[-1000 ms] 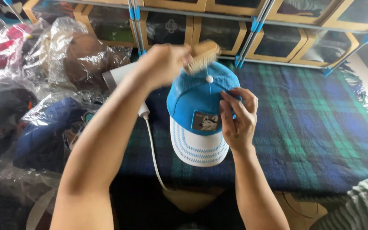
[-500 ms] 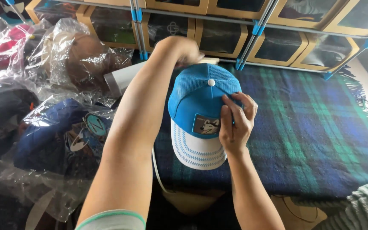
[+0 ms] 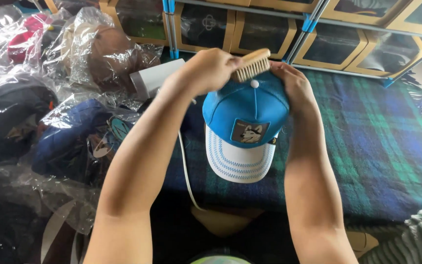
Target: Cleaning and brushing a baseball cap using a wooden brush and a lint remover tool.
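Our left hand (image 3: 208,68) grips the brush (image 3: 251,64) on the cap (image 3: 245,110) crown; our right hand (image 3: 294,80) fingers clasp its back, brushing underway.

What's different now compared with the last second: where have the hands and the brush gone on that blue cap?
The right hand left the cap's side near the dog patch and moved up to the back of the crown. The left hand swung the wooden bristle brush from behind the cap onto its top, near the white button. The blue cap with white brim still sits on the blue-green plaid blanket.
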